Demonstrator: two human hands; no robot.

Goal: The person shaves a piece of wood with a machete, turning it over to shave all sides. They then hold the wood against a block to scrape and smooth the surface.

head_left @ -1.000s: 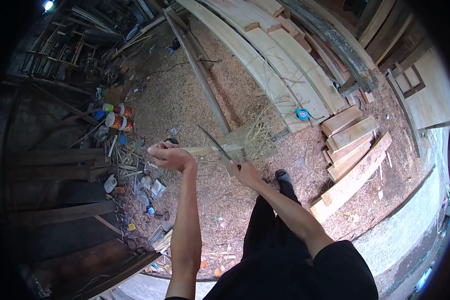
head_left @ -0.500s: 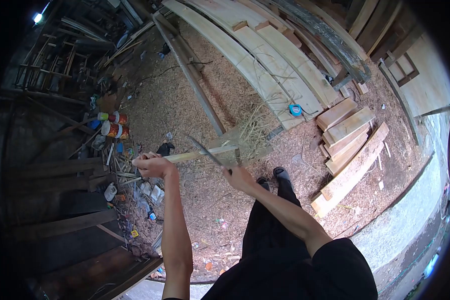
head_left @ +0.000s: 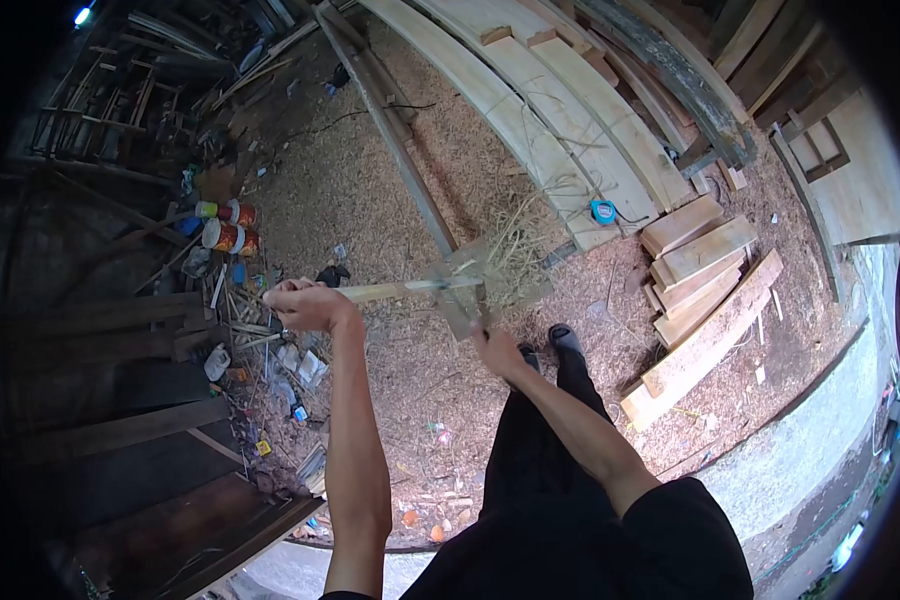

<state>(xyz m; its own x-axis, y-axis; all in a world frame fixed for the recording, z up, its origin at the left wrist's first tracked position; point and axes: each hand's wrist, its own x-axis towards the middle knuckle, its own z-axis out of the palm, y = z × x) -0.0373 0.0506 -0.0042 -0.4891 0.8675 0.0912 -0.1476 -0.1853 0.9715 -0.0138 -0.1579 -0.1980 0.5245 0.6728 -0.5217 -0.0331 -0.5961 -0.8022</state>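
My left hand [head_left: 308, 304] is closed round the near end of a pale wooden strip [head_left: 385, 291], which points right across a flat board [head_left: 457, 318]. The dark handle of a blade sits in my right hand [head_left: 498, 350], its fingers wrapped round it. The blade is smeared by motion near the strip's far end, so its exact position is unclear. Thin wood shavings [head_left: 515, 250] lie heaped just beyond the strip.
Long planks [head_left: 530, 125] with a blue tape measure [head_left: 603, 211] lie at the upper right, short boards [head_left: 700, 260] at the right. A long beam [head_left: 395, 140] runs away from the board. Paint cans [head_left: 228, 237] and scraps are at the left.
The blade, seen tilted across the strip before, is now blurred by the strip's far end. My right hand has moved slightly right. My left hand still holds the strip.
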